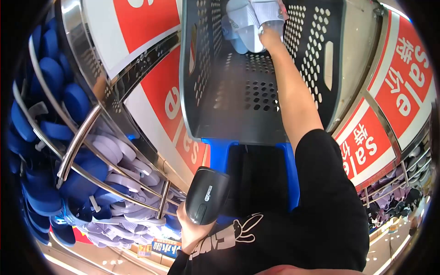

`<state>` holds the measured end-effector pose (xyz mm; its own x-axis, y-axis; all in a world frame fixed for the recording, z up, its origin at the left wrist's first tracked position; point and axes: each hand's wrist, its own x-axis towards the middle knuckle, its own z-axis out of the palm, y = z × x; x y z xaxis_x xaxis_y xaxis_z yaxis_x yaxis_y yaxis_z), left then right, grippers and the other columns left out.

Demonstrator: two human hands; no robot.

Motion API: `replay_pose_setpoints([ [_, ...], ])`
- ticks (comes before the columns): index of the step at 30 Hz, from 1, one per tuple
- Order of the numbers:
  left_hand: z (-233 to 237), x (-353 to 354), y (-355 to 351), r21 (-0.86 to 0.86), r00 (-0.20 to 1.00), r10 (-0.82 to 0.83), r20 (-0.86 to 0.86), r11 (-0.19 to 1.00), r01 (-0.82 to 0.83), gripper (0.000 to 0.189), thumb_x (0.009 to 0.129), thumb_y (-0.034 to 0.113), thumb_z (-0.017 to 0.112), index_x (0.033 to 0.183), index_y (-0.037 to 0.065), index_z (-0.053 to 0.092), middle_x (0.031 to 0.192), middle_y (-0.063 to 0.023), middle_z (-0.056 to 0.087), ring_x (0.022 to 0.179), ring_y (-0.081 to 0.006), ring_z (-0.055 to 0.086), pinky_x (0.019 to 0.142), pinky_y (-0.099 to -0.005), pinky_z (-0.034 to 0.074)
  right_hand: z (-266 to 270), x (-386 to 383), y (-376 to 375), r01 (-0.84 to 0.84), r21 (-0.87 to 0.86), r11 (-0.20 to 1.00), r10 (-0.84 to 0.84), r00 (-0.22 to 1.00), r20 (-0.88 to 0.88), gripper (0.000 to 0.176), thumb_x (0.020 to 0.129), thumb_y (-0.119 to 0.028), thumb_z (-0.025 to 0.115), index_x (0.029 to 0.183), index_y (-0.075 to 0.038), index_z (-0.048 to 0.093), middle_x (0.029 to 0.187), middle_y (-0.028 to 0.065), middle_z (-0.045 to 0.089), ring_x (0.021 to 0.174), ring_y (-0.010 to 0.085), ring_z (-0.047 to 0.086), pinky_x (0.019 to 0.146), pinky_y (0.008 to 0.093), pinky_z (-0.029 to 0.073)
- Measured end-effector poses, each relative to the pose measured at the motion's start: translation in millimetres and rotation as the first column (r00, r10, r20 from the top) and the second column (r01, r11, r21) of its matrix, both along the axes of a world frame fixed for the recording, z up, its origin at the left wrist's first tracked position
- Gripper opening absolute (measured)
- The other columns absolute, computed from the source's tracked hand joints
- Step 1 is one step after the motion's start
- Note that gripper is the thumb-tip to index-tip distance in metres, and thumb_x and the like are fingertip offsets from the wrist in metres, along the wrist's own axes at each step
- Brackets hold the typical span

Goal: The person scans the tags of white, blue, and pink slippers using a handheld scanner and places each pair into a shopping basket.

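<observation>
My left hand (195,229), low and close to my body, is closed around a black handheld barcode scanner (214,183). My right arm stretches forward into a dark grey shopping basket with round holes (229,119). At its far end my right hand (271,38) grips the near edge of a pair of white and pale-blue slippers (252,25), its fingers partly hidden. The slippers seem to lie together, with a clear, glossy layer over their near part.
Chrome racks (78,142) on the left hold many blue slippers (48,78) and lilac slippers (130,169). Red-and-white sale signs (403,78) flank the basket on both sides. Blue supports (222,153) stand beneath the basket. More footwear (389,192) hangs at the right.
</observation>
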<state>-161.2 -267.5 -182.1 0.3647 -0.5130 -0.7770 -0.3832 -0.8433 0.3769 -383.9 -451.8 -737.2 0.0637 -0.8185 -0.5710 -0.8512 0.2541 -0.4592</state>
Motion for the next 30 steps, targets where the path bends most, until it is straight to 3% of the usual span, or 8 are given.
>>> replay_pose_setpoints([
  [4, 18, -5, -5, -0.009, 0.999, 0.046, 0.018, 0.999, -0.046, 0.035, 0.066, 0.007, 0.081, 0.097, 0.002, 0.066, 0.086, -0.0135, 0.071, 0.075, -0.0263, 0.071, 0.068, -0.0347, 0.055, 61, -26, 31, -0.024, 0.183, 0.983, 0.04, 0.996, -0.085, 0.034, 0.086, -0.028, 0.058, 0.108, -0.003, 0.065, 0.105, 0.0248, 0.066, 0.102, 0.0405, 0.062, 0.088, 0.0466, 0.049],
  [9, 104, -9, -9, -0.261, 0.993, -0.113, 0.013, 0.959, 0.113, 0.039, 0.068, 0.01, 0.081, 0.103, 0.003, 0.065, 0.09, -0.0146, 0.071, 0.08, -0.0323, 0.071, 0.071, -0.0382, 0.056, 161, -81, 93, -0.224, 0.151, 0.963, 0.237, 0.968, -0.081, 0.028, 0.085, -0.025, 0.056, 0.082, -0.001, 0.069, 0.091, 0.0233, 0.067, 0.089, 0.0398, 0.065, 0.08, 0.0483, 0.052],
  [11, 141, -8, -10, -0.282, 0.982, -0.187, -0.006, 0.943, 0.178, 0.042, 0.069, 0.011, 0.08, 0.107, 0.003, 0.064, 0.096, -0.0171, 0.069, 0.086, -0.0335, 0.07, 0.075, -0.0393, 0.056, 262, -85, 92, -0.138, 0.266, 0.954, 0.155, 0.987, -0.042, 0.029, 0.08, -0.02, 0.055, 0.089, 0.004, 0.068, 0.096, 0.0285, 0.066, 0.095, 0.0433, 0.064, 0.088, 0.0492, 0.051],
  [16, 153, -9, 10, -0.535, 0.979, -0.163, -0.123, 0.842, 0.073, 0.043, 0.071, 0.008, 0.077, 0.111, 0.001, 0.063, 0.092, -0.0186, 0.069, 0.087, -0.0329, 0.069, 0.077, -0.038, 0.055, 450, -65, 124, -0.432, 0.068, 0.899, 0.422, 0.897, 0.13, 0.031, 0.086, -0.03, 0.059, 0.097, -0.003, 0.067, 0.094, 0.0225, 0.068, 0.09, 0.0403, 0.065, 0.083, 0.047, 0.051],
  [19, 131, -5, 16, -0.226, 0.934, -0.001, -0.356, 0.971, -0.085, 0.042, 0.072, 0.014, 0.076, 0.11, 0.001, 0.064, 0.09, -0.0207, 0.069, 0.088, -0.0357, 0.068, 0.078, -0.0415, 0.054, 537, -50, 147, -0.51, 0.18, 0.841, 0.445, 0.842, 0.305, 0.038, 0.089, -0.039, 0.063, 0.113, -0.01, 0.067, 0.099, 0.0181, 0.069, 0.093, 0.0343, 0.066, 0.081, 0.0403, 0.053],
  [21, 102, -1, 23, -0.389, 0.945, -0.323, -0.052, 0.878, 0.278, 0.044, 0.073, 0.022, 0.074, 0.109, 0.0, 0.064, 0.093, -0.0229, 0.069, 0.089, -0.0394, 0.067, 0.081, -0.0451, 0.053, 555, -47, 164, -0.551, 0.203, 0.81, 0.455, 0.807, 0.377, 0.046, 0.088, -0.048, 0.061, 0.113, -0.01, 0.066, 0.1, 0.0166, 0.069, 0.095, 0.0357, 0.066, 0.083, 0.0438, 0.051],
  [24, 59, 5, 28, -0.363, 0.868, -0.494, 0.037, 0.803, 0.473, 0.046, 0.072, 0.028, 0.073, 0.108, 0.0, 0.063, 0.094, -0.0242, 0.068, 0.091, -0.0414, 0.065, 0.083, -0.0473, 0.051, 518, -53, 177, -0.722, 0.146, 0.677, 0.641, 0.675, 0.367, 0.042, 0.084, -0.036, 0.064, 0.11, -0.004, 0.065, 0.1, 0.0216, 0.069, 0.097, 0.037, 0.066, 0.085, 0.0459, 0.051],
  [30, 41, 17, 15, -0.439, 0.785, -0.616, -0.059, 0.723, 0.534, 0.044, 0.076, 0.033, 0.067, 0.106, 0.001, 0.061, 0.099, -0.0253, 0.066, 0.096, -0.0417, 0.063, 0.083, -0.0489, 0.048, 489, -63, 175, -0.705, 0.12, 0.699, 0.677, 0.707, 0.206, 0.038, 0.082, -0.032, 0.063, 0.105, -0.003, 0.066, 0.098, 0.023, 0.068, 0.095, 0.0385, 0.065, 0.084, 0.0472, 0.051],
])
